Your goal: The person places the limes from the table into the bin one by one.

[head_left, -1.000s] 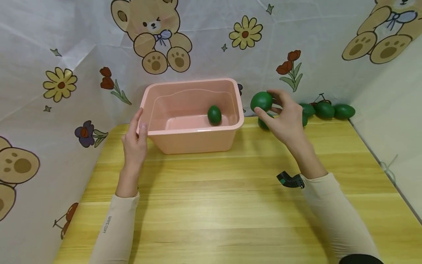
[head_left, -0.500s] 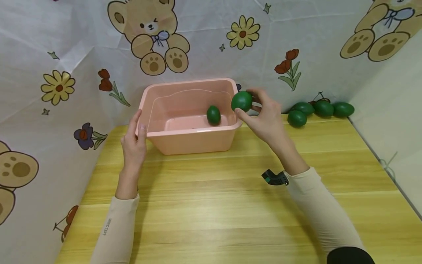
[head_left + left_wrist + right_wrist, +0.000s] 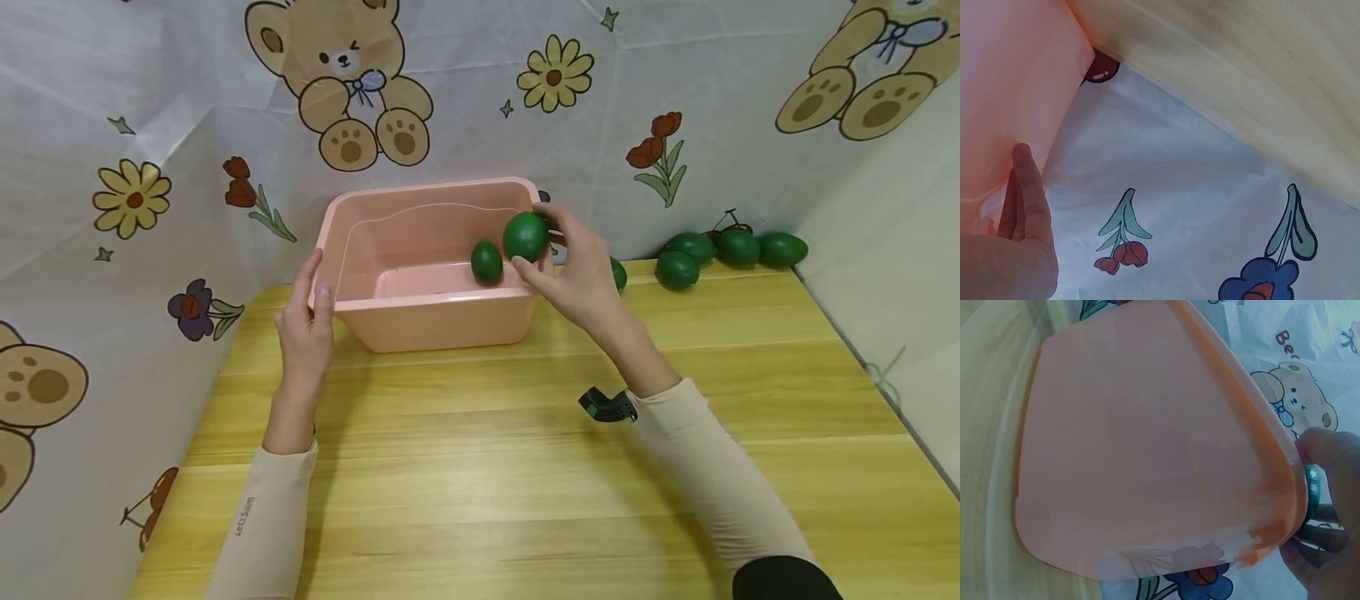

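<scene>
My right hand (image 3: 576,273) holds a smooth dark green egg-shaped object (image 3: 526,237) between thumb and fingers, over the right end of a pink plastic bin (image 3: 435,327). In the right wrist view, a sliver of that green object (image 3: 1313,492) shows past the bin's rim (image 3: 1300,487). A second green egg-shaped object (image 3: 487,262) lies inside the bin at the right. My left hand (image 3: 306,333) touches the bin's left front corner. In the left wrist view its fingers (image 3: 1034,194) lie straight against the outer wall.
Several more green egg-shaped objects (image 3: 738,248) lie at the table's back right. Another one (image 3: 618,274) is partly hidden behind my right hand. A white cloth printed with bears and flowers (image 3: 465,108) hangs behind the wooden table (image 3: 480,467). A pale wall (image 3: 892,275) stands at the right.
My right hand has carried the green egg-shaped object left, from beside the bin to over its right end. My left hand stays at the bin's corner.
</scene>
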{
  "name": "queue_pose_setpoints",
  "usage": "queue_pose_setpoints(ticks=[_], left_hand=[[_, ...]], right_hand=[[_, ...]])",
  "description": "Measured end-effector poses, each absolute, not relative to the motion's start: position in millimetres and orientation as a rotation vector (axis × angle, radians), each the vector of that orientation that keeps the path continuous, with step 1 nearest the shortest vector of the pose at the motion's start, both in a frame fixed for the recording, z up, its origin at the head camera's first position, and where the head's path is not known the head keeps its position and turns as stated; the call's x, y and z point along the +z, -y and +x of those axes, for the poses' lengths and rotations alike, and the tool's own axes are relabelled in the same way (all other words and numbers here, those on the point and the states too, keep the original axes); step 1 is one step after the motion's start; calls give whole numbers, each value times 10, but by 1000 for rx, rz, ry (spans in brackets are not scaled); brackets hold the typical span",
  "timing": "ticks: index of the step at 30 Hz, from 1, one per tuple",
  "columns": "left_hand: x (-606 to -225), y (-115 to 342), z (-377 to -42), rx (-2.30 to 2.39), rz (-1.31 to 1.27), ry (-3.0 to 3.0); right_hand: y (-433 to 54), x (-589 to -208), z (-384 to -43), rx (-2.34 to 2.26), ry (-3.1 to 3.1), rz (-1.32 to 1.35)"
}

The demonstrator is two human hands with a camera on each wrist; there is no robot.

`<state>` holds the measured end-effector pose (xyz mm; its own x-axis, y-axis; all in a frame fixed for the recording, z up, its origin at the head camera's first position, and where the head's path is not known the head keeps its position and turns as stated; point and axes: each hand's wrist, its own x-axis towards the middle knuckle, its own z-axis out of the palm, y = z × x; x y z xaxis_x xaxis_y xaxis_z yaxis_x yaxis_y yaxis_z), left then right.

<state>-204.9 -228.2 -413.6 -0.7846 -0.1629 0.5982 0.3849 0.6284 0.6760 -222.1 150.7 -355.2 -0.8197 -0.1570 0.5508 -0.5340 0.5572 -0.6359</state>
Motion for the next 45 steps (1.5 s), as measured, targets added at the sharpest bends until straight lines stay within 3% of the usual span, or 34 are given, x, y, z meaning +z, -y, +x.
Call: queue_pose_setpoints(ticks=[21, 45], left_hand=[[-4151, 2307, -2061, -1105, -163, 2193], [-4155, 2263, -2066, -1127, -176, 2198]], right_hand=[[-1845, -3875, -2249, 1335, 2412, 411], [-2772, -4321, -2428, 1065, 2337, 18]])
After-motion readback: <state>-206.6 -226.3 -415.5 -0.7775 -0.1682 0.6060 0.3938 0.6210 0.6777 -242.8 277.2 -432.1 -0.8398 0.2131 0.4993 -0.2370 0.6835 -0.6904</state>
